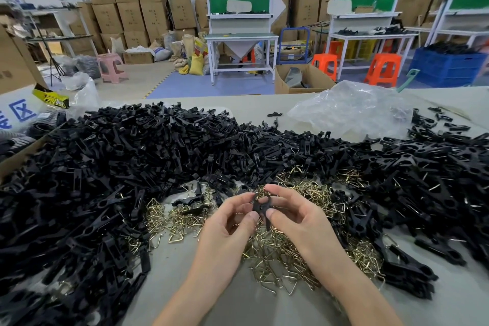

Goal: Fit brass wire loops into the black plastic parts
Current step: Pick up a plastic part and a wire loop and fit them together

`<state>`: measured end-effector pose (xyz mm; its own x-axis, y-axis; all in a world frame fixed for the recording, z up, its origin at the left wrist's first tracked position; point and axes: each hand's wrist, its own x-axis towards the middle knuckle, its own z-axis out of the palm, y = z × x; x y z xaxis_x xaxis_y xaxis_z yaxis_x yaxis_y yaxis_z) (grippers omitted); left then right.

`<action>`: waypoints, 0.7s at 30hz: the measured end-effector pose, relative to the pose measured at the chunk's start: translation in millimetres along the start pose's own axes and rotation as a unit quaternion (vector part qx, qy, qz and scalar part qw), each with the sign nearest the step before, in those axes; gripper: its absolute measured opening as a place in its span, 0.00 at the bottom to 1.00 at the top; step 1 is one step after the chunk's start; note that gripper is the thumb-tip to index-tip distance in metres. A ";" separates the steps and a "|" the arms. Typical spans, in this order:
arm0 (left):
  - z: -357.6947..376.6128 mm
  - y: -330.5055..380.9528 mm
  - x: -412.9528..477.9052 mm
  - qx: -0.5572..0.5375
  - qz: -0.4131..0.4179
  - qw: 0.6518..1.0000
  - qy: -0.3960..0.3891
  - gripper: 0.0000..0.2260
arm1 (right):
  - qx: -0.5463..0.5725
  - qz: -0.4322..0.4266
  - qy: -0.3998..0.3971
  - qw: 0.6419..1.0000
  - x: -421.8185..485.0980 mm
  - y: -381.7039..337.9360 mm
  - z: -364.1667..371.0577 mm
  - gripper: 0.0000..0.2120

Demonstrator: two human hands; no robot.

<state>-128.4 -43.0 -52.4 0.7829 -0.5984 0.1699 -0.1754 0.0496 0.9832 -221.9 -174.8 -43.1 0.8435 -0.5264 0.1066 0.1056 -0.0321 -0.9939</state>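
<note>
Head | left hand [232,222], right hand [293,216] pinch black plastic part [260,205] between them

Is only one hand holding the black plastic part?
No, the left hand and the right hand both pinch the black part.

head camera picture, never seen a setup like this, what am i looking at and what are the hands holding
It is one picture from a camera worn on a person's head, looking forward and down. No machine: the left hand and right hand are bare. Together they pinch a small black plastic part above the grey table. Beneath lies a heap of triangular brass wire loops, ringed by a big pile of loose black plastic parts. A crumpled clear plastic bag sits further back, right. Whether a loop is already fitted is too small to tell.
</note>
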 end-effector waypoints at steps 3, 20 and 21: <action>-0.4 0.5 -1.5 0.010 0.003 1.000 0.000 0.13 | -0.003 -0.002 -0.006 1.000 -0.3 -0.1 0.1 0.18; -3.2 7.1 -3.8 0.032 0.031 0.999 -0.001 0.10 | -0.015 -0.011 -0.033 0.999 -0.3 -0.3 -3.5 0.21; -3.5 7.4 -4.1 0.041 0.041 0.998 -0.010 0.10 | -0.014 -0.010 -0.042 0.999 -0.8 -0.4 -3.0 0.20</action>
<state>-130.8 -37.3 -45.6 0.7520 -0.6107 0.2481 -0.2875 0.0348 0.9572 -224.2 -177.0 -42.9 0.8824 -0.4528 0.1276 0.1089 -0.0671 -0.9918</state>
